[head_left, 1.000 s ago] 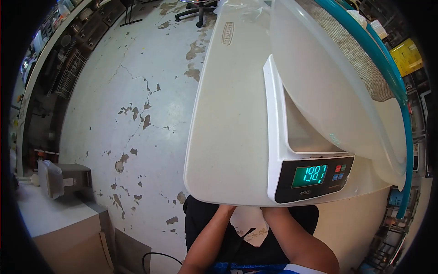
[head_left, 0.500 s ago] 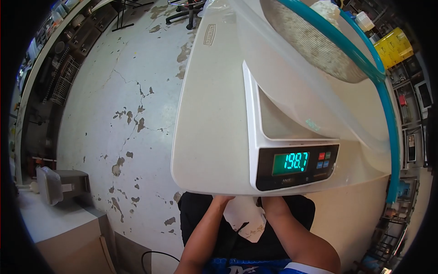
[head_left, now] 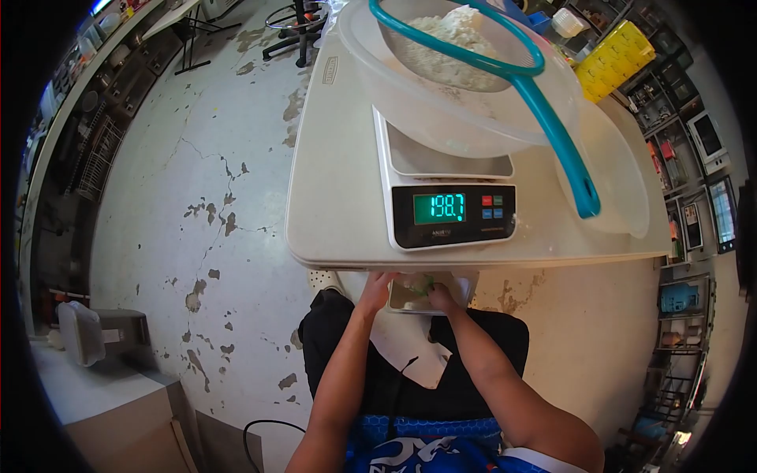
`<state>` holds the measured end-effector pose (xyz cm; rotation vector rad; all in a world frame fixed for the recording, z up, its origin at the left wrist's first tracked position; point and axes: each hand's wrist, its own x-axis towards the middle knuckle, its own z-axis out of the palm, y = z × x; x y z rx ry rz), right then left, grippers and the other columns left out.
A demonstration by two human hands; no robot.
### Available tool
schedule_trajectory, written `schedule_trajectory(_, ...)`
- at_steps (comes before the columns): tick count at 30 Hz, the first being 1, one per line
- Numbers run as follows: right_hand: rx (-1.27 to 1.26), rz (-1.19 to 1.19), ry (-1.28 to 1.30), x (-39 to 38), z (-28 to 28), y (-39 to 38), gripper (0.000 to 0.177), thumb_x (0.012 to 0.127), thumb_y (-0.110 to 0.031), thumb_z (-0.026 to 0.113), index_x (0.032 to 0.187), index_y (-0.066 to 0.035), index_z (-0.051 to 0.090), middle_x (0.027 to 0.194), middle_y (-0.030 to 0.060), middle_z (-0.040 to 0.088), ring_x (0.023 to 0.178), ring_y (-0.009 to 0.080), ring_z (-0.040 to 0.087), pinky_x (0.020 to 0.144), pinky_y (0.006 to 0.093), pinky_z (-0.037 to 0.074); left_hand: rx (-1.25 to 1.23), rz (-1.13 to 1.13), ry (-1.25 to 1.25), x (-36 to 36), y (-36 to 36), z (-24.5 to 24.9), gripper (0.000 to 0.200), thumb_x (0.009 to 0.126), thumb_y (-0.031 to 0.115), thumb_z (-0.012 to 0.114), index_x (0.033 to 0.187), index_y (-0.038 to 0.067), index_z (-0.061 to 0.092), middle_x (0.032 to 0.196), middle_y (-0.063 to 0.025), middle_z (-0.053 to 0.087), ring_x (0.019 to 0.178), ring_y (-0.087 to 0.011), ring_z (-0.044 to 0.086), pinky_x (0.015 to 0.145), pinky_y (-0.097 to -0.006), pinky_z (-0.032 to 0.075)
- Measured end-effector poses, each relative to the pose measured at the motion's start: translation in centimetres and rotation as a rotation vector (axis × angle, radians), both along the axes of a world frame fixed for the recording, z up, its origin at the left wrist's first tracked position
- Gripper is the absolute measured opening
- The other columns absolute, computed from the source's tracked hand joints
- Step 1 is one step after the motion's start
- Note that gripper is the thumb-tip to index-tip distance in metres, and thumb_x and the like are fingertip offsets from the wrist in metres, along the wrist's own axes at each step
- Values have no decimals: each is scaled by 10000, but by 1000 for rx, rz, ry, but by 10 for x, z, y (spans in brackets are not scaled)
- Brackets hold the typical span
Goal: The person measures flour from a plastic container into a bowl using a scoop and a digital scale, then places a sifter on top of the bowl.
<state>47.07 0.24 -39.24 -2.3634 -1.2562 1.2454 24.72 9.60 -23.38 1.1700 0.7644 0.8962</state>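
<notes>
My left hand (head_left: pixel 379 290) is low, just under the table's front edge, which hides its fingertips. Close by on the right, my right hand (head_left: pixel 441 297) has its fingers curled in beside a small pale and green item (head_left: pixel 419 284) that I cannot make out. Both hands are over a light, open-topped container (head_left: pixel 465 293) below the table. Above them, a digital scale (head_left: pixel 453 217) reads 198.7, the decimal point being hard to place. A large translucent bowl (head_left: pixel 473 140) sits on its platform, and a teal-rimmed sieve (head_left: pixel 564 146) holding white powder (head_left: pixel 453 43) rests across the bowl.
The white table (head_left: pixel 339 197) has a rounded front edge above my knees. Another translucent bowl (head_left: pixel 623 181) stands right of the scale, partly behind the sieve handle. A yellow container (head_left: pixel 615 61) is at the back right. Shelving lines the right side; a chair (head_left: pixel 296 27) stands at the far left.
My view has shifted, bringing the whole bowl and sieve further into sight. Both hands, mostly hidden by the table before, now show over the container. The scale reading looks the same.
</notes>
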Motion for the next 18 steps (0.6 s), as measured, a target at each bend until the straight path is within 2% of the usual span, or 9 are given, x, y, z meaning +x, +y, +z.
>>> schedule_trajectory(1, 3, -2, -2, 1, 4, -5, 357, 925, -244, 410, 947, 48, 614, 868, 237, 645, 811, 346, 649, 711, 434, 507, -105, -79, -86, 0, 4, 3, 293, 870, 189, 484, 1037, -3, 629, 1063, -91, 630, 1030, -213, 551, 847, -318, 409)
schedule_trajectory(2, 53, -23, 1, 2, 7, -11, 359, 915, -247, 421, 905, 57, 612, 847, 243, 642, 811, 363, 641, 715, 442, 498, -80, -110, -148, 2, 7, 6, 301, 883, 216, 472, 999, -4, 641, 1059, -88, 631, 975, -188, 572, 794, -308, 413)
schedule_trajectory(5, 139, -10, -67, 5, 12, -20, 359, 890, -251, 442, 861, 68, 603, 832, 265, 628, 815, 399, 619, 728, 456, 479, -118, -74, -192, 6, 5, 17, 339, 897, 252, 460, 1037, -14, 616, 1071, -107, 627, 942, -200, 595, 790, -313, 413)
schedule_trajectory(6, 173, 29, -138, 5, 13, -20, 353, 875, -251, 451, 859, 70, 597, 839, 280, 618, 820, 418, 606, 736, 461, 469, -120, -80, -187, 5, 8, 13, 339, 897, 252, 460, 1037, -14, 616, 1071, -107, 627, 942, -200, 595, 790, -313, 413)
schedule_trajectory(8, 186, -11, -112, 7, 18, -22, 349, 864, -249, 456, 856, 71, 597, 837, 288, 611, 825, 427, 598, 748, 464, 461, 17, -177, -69, 2, 13, -2, 393, 916, 300, 446, 1112, -20, 564, 1094, -120, 614, 936, -218, 619, 786, -322, 417)
schedule_trajectory(9, 204, -44, -91, 8, 21, -22, 346, 852, -247, 461, 853, 71, 598, 834, 296, 604, 829, 436, 590, 759, 467, 452, 10, -185, -61, 2, 12, 1, 394, 916, 300, 446, 1112, -20, 564, 1094, -120, 614, 936, -218, 619, 786, -322, 417)
schedule_trajectory(11, 184, -20, -78, 11, 29, -21, 356, 851, -258, 457, 856, 67, 602, 849, 298, 603, 837, 432, 591, 761, 472, 446, -19, -134, -131, 4, 10, 10, 433, 928, 332, 439, 1179, -13, 514, 1108, -126, 607, 955, -230, 627, 777, -331, 421)
schedule_trajectory(12, 165, -6, -67, 13, 30, -21, 363, 847, -264, 457, 860, 69, 601, 861, 300, 601, 841, 432, 590, 763, 473, 445, -13, -116, -67, 6, 9, 10, 511, 926, 400, 385, 1203, -16, 488, 1053, -153, 641, 956, -250, 632, 794, -334, 433)
schedule_trajectory(18, 92, 29, -104, 19, 35, -17, 386, 843, -286, 453, 886, 60, 617, 923, 289, 610, 896, 424, 591, 805, 476, 454, -13, -132, -66, 6, 12, 11, 509, 926, 399, 382, 1202, -15, 491, 1080, -155, 628, 962, -252, 630, 801, -342, 433)
